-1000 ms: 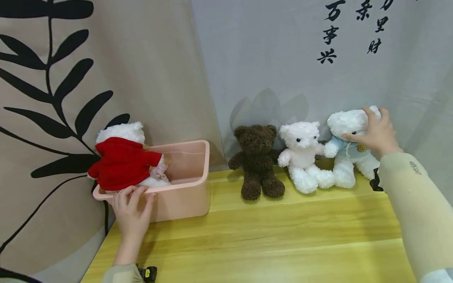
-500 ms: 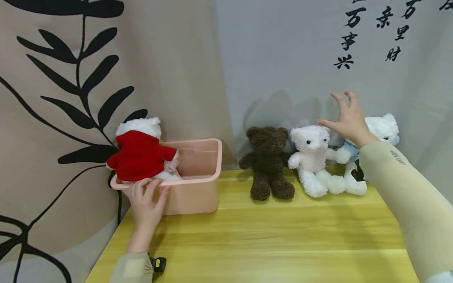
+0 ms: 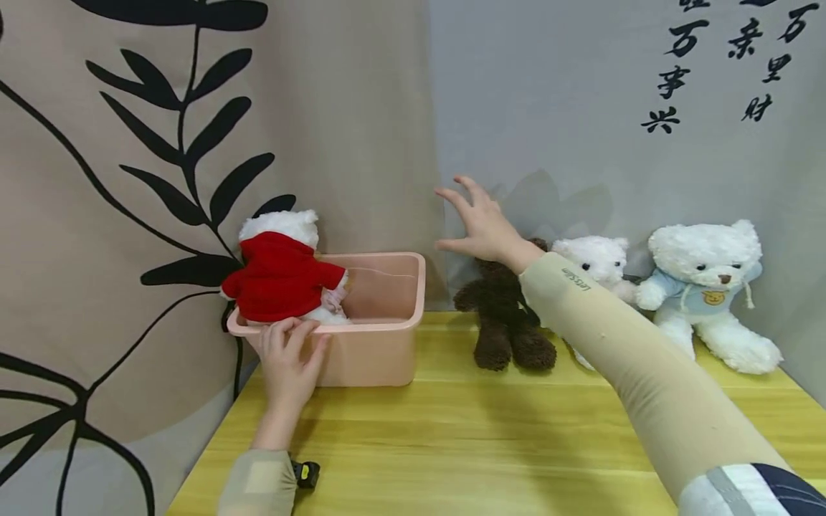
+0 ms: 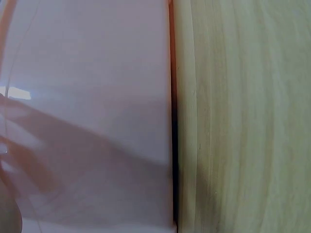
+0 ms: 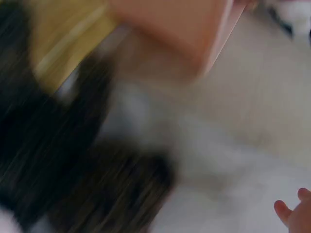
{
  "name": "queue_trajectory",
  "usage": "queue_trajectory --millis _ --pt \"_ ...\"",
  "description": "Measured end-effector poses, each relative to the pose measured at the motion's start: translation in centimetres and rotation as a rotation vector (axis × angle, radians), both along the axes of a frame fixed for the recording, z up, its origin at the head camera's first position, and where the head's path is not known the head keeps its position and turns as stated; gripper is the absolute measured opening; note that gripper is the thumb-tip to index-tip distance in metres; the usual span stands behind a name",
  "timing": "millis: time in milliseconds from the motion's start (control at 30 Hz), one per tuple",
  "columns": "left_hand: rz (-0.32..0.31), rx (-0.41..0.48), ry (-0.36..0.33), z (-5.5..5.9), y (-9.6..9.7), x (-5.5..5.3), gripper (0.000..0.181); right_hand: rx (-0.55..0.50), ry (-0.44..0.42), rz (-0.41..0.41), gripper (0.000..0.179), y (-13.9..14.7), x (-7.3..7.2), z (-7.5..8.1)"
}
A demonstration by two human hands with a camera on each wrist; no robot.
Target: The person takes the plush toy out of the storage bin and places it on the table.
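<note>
My left hand (image 3: 290, 362) grips the near rim of a pink plastic bin (image 3: 371, 358), fingertips at the rim and thumb lower on the outer wall. In the left wrist view the bin's wall (image 4: 97, 116) fills the left half. Inside the bin a white teddy bear in a red top (image 3: 277, 279) leans with its back to me. My right hand (image 3: 484, 226) is in the air, fingers spread and holding nothing, between the bin and a brown teddy bear (image 3: 493, 344). The right forearm covers part of that bear and of a smaller white teddy bear (image 3: 594, 258).
A white teddy bear in a blue hoodie (image 3: 706, 287) sits at the right of the wooden table (image 3: 413, 437), against the wall cloth (image 3: 535, 86). The bin stands at the table's back left, near its left edge. Black leaves are printed on the cloth behind it.
My right hand has left the blue-hoodie bear and swept left past the smaller white and brown bears. My left hand stays on the bin's rim. The head view has turned left.
</note>
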State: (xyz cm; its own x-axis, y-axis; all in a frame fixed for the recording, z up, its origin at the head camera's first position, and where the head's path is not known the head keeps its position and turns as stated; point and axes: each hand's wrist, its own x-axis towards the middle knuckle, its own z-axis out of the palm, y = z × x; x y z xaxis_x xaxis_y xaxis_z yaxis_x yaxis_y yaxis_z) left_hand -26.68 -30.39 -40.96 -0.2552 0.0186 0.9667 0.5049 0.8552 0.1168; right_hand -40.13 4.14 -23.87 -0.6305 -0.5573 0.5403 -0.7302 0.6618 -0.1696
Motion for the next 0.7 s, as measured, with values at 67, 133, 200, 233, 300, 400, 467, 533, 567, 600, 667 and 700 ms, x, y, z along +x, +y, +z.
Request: queue_trajectory --millis 67,133,200,233,300,400,467,533,567,600,667,700 --pt "0.0 0.003 0.003 -0.1 0.1 0.0 0.036 0.036 0.03 0.065 0.088 -3.3 0.5 0.2" --pt "0.001 0.008 0.007 -0.1 0.1 -0.1 0.036 0.074 0.044 0.132 0.084 -6.7 1.3 0.5" --pt "0.0 0.014 0.015 0.0 0.1 -0.1 0.036 0.122 0.046 0.185 0.08 -9.9 2.3 0.7" --pt "0.0 0.014 0.018 0.0 0.0 -0.2 0.036 0.143 0.039 0.212 0.078 -11.4 2.8 0.8" --pt "0.001 0.012 0.025 0.1 0.0 -0.2 0.036 0.21 0.027 0.25 0.074 -14.2 3.8 1.1" --pt "0.002 0.002 0.035 0.1 0.0 -0.3 0.036 0.352 0.049 0.304 0.067 -18.0 5.3 1.5" --pt "0.005 -0.004 0.039 0.0 0.0 -0.3 0.036 0.47 0.088 0.333 0.062 -20.0 6.2 1.7" --pt "0.005 -0.005 0.04 0.0 0.0 -0.3 0.036 0.564 0.115 0.356 0.056 -21.6 7.0 1.7" --pt "0.004 -0.006 0.038 -0.1 0.0 -0.2 0.036 0.61 0.134 0.358 0.055 -22.2 7.3 1.6" --pt "0.007 -0.008 0.033 -0.1 0.0 -0.2 0.036 0.641 0.137 0.358 0.054 -22.8 7.6 1.5" --pt "0.01 -0.011 0.022 -0.1 0.0 -0.1 0.036 0.69 0.116 0.335 0.055 -23.5 8.1 1.3" --pt "0.013 -0.013 0.016 -0.1 0.0 0.0 0.036 0.712 0.103 0.317 0.056 -23.7 8.2 1.1"
